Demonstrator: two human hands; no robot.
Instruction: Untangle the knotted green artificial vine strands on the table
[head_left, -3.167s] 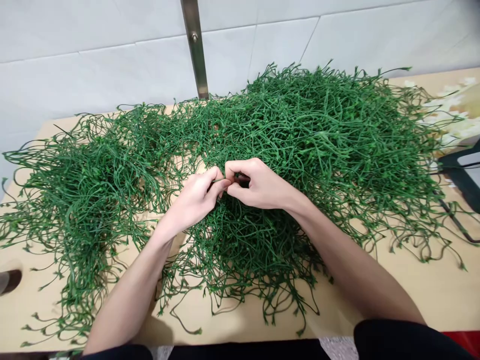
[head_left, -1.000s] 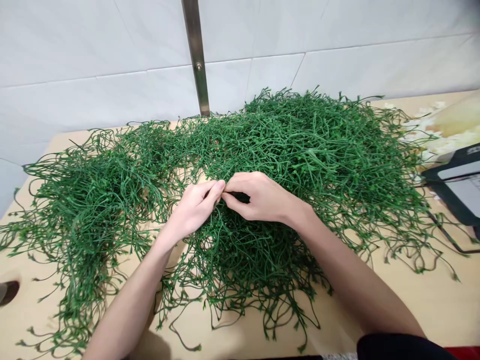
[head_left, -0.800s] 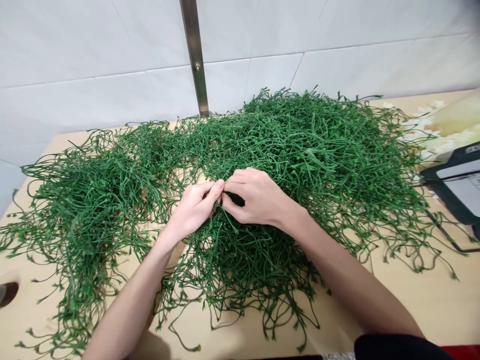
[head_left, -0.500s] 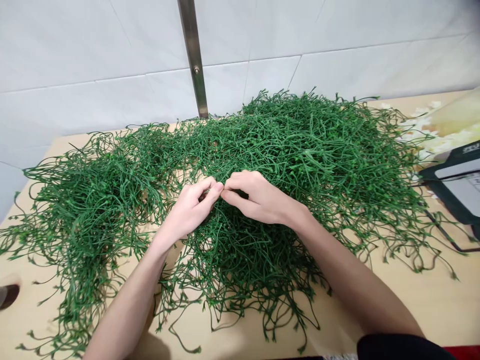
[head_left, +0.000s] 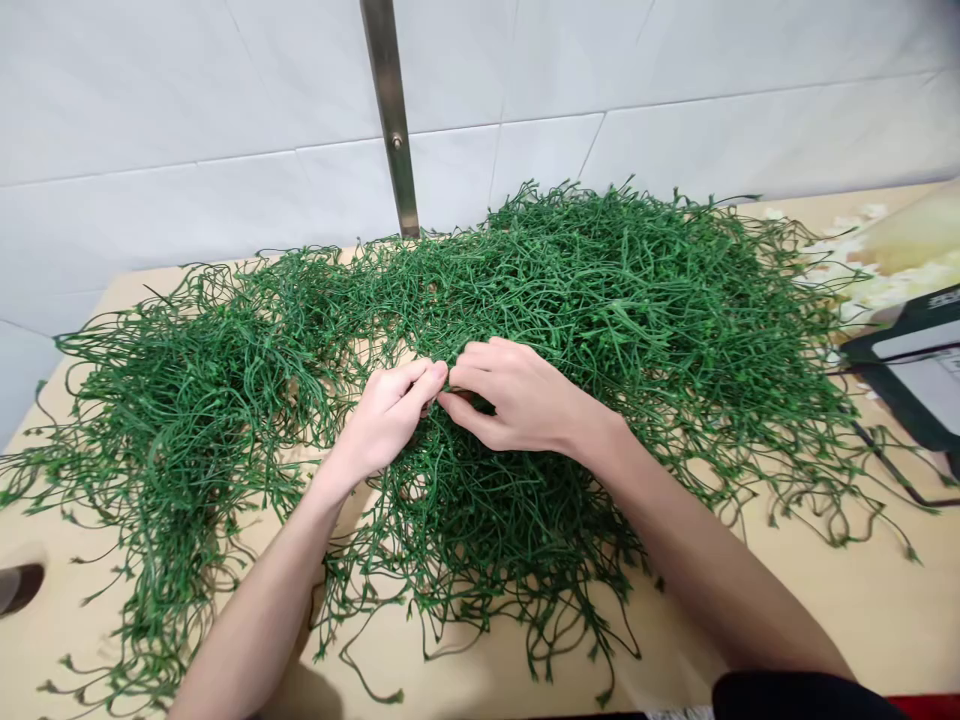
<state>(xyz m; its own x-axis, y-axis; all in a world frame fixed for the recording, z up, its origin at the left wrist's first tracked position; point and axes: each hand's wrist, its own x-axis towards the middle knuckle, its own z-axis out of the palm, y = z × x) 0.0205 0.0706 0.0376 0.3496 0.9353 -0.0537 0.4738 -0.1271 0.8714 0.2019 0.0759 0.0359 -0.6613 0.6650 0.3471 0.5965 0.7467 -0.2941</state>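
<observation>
Several loose, thin green artificial stems with small forked tips lie in a tangled heap (head_left: 600,270), with a second mound (head_left: 187,400) at the left. Over the middle of it, my left hand (head_left: 386,415) is closed, thumb pressed on the forefinger. Facing it, my right hand (head_left: 517,395) is closed in a pinch, its fingertips meeting those of the left. The pinched piece is mostly hidden by the fingers; a thin green stem showed between them in the earliest head view. More stems spread beneath both hands toward the near edge.
A light wooden table (head_left: 847,620) carries the heap. Behind it is a white tiled wall (head_left: 187,80) with an upright metal strip (head_left: 390,120). At the right are a dark-framed object (head_left: 915,370) and a white floral print (head_left: 892,270). A dark round-ended object (head_left: 21,588) sits at the left edge.
The view has tilted up slightly since the earliest frame. Both hands stay together at the same spot; the right fingers have shifted in small pinching moves and now curl closer to the left fingertips.
</observation>
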